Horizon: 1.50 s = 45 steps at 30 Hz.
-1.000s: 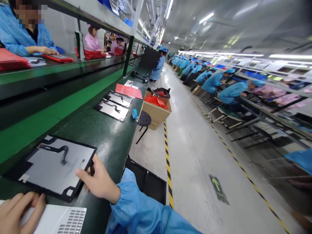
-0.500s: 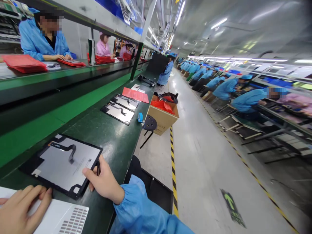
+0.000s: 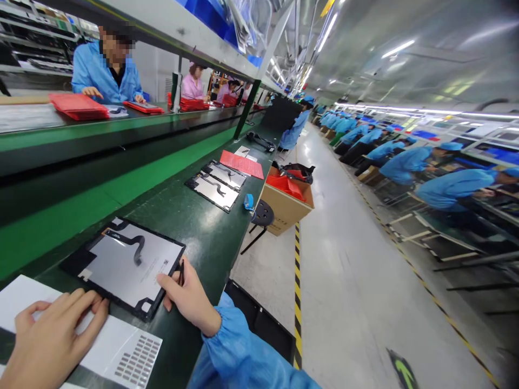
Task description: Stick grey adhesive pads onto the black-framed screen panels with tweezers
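A tablet screen [image 3: 130, 265] lies back side up on the green bench, its grey metal face and a black ribbon cable showing. My right hand [image 3: 190, 294] grips its right edge, thumb on top and fingers curled round the side. A thin black tool [image 3: 181, 273], perhaps tweezers, sticks up between those fingers. My left hand [image 3: 60, 329] rests palm down on a white sheet [image 3: 109, 351] that carries a grid of small grey labels. Its fingers are bent and partly spread, with thumb and forefinger tips close to the screen's near edge; whether they touch it is unclear.
Two more screens [image 3: 214, 189] lie farther along the bench, near a red sheet [image 3: 242, 163] and a blue wristband [image 3: 248, 202]. Past the bench edge stand a black stool [image 3: 263, 213] and a cardboard box [image 3: 290, 210]. A co-worker [image 3: 107, 73] sits opposite, behind red pouches [image 3: 79, 106].
The whole view has shifted, so bench and hands appear farther right. Both hands keep about the same place relative to the screen. The co-worker opposite has moved one hand towards the red stack.
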Motion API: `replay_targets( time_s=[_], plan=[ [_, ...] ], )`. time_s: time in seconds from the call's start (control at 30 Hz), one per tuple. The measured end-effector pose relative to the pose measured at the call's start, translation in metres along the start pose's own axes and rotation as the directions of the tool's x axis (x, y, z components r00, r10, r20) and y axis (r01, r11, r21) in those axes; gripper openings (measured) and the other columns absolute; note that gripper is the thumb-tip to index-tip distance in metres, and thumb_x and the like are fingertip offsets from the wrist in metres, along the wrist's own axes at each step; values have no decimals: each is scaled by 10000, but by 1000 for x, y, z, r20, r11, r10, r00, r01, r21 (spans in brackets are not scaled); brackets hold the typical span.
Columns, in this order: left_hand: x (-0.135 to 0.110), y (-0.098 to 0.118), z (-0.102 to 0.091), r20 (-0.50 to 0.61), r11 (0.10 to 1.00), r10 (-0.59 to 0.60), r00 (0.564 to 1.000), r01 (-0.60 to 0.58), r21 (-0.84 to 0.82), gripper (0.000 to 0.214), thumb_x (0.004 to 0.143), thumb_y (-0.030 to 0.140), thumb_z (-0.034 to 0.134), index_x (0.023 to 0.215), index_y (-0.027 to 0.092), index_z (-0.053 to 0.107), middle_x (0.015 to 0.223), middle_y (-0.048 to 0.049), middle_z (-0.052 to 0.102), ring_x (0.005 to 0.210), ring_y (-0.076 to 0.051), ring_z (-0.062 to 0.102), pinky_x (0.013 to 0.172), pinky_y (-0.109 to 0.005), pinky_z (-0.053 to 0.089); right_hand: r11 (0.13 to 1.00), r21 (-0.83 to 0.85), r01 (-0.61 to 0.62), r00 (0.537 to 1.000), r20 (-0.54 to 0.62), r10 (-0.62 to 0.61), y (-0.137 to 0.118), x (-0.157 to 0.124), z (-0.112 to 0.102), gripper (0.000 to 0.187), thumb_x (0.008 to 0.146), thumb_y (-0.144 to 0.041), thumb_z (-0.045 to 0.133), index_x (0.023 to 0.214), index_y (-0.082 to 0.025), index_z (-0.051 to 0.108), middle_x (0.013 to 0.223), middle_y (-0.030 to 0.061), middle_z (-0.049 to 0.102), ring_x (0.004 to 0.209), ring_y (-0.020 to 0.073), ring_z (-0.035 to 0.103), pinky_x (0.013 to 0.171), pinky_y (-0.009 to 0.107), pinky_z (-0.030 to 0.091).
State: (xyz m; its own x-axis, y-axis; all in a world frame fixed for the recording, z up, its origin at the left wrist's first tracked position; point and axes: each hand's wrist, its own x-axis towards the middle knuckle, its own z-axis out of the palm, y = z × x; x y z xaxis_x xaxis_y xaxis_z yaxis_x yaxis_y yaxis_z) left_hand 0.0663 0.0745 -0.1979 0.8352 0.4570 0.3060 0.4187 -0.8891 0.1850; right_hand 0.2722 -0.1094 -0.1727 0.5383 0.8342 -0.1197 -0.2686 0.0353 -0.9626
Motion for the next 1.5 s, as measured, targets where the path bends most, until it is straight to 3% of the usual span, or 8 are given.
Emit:
replay_targets(
  time_s=[0.6,0.87,1.03,1.17,1.27,1.33,1.43,1.5],
  plan=[
    [13,38,-31,10,971,-100,995,100,-217,266,1017,308,485,821,185,615,771,-8,593,814,-188,532,925,-476,204,950,279,-141,975,-125,181,-19,-4,1,594,698,-365,933,910,-252,390,584,-168,254,423,45,235,457,188,419],
    [13,32,-23,43,903,-190,981,192,-385,244,978,361,561,820,181,608,798,-5,605,851,-178,514,1063,-505,168,952,201,-232,926,-255,280,-27,9,-2,560,515,-269,976,946,-211,623,683,-84,457,475,62,356,446,208,461],
    [19,37,-40,-31,679,-308,951,197,-707,312,956,410,631,770,162,605,711,16,537,725,-123,448,1012,-430,261,987,129,-96,944,-303,132,-31,-2,-3,396,614,-256,937,958,-212,747,768,-31,513,501,58,279,505,223,512],
    [37,27,-60,-58,293,-585,809,143,-945,450,1009,568,448,814,167,513,688,10,407,662,-126,376,710,-299,322,937,-326,127,809,-513,-288,-41,-26,5,474,778,-297,839,1243,-354,759,1312,61,645,584,118,490,496,291,480],
    [48,18,-64,18,15,-681,732,39,-999,433,925,616,460,840,195,412,648,45,280,579,-110,289,596,-271,259,778,-614,129,857,-325,-399,-48,-44,32,384,923,-414,756,1290,-301,742,1159,106,716,639,184,576,531,330,468],
    [52,18,-62,69,-120,-715,695,-25,-993,428,876,614,502,855,203,385,641,64,241,547,-99,253,564,-257,237,718,-639,277,936,8,-353,-45,-49,62,296,962,-437,733,1175,-233,767,1039,108,728,648,190,600,536,309,478],
    [57,24,-58,86,-215,-758,647,-123,-969,393,858,563,542,836,200,393,619,72,230,532,-90,242,544,-238,227,725,-466,508,823,511,-248,-27,-48,110,265,1017,-395,678,1186,-201,740,1167,121,706,713,186,653,497,265,472],
    [61,31,-60,71,-226,-784,617,-178,-958,351,880,516,521,798,192,414,594,64,257,524,-87,250,538,-230,230,734,-410,541,770,592,-238,-11,-49,132,243,1034,-385,668,1189,-203,713,1168,119,696,790,203,683,511,256,485]
  ],
)
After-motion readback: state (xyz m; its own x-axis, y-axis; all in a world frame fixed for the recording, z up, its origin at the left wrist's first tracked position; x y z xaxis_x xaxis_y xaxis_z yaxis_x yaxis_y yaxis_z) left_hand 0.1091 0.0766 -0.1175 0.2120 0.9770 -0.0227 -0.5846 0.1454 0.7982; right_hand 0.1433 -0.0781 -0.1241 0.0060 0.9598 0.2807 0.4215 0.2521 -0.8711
